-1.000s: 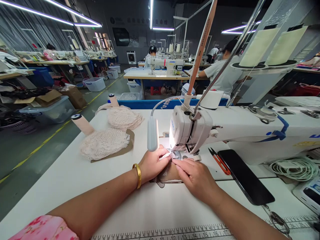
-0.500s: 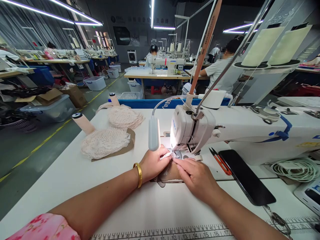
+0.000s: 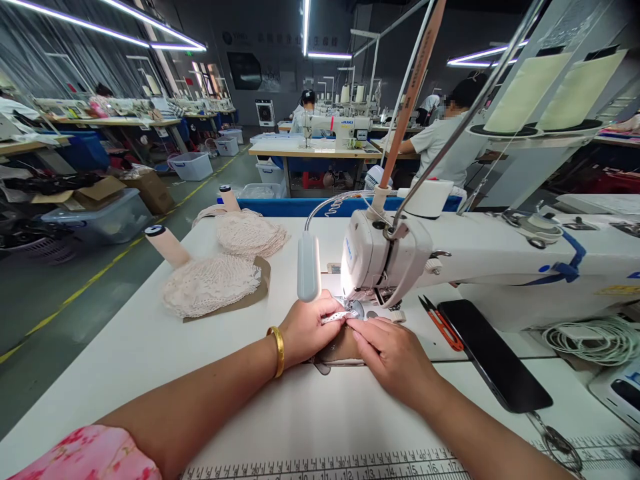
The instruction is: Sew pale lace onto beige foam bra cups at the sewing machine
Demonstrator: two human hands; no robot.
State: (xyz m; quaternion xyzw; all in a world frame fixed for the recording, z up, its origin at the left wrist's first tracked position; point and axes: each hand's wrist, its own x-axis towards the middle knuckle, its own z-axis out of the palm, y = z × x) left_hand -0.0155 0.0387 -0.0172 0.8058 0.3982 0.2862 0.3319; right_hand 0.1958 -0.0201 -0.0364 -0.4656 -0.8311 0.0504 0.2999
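A narrow white lace strip (image 3: 334,317) is pinched between the thumb and fingers of my left hand (image 3: 307,328), just in front of the needle area of the white sewing machine (image 3: 365,257). My right hand (image 3: 395,350) has its fingers pressed together on the brown piece (image 3: 345,347) under the machine head, its fingertips close to my left fingertips. The needle and presser foot are partly hidden in the lamp's glare. The grey lamp (image 3: 309,267) hangs above my left hand.
Lace pieces (image 3: 213,287) and thread cones (image 3: 167,247) lie at the left. Orange-handled snips (image 3: 443,325) and a black phone (image 3: 493,353) are right of my right hand. A ruler strip (image 3: 350,469) runs along the front edge. A person (image 3: 443,143) sits beyond the machine.
The lace strip between my fingers has shifted and now lies flatter, and my left fingers have moved slightly. My right hand stays in nearly the same place.
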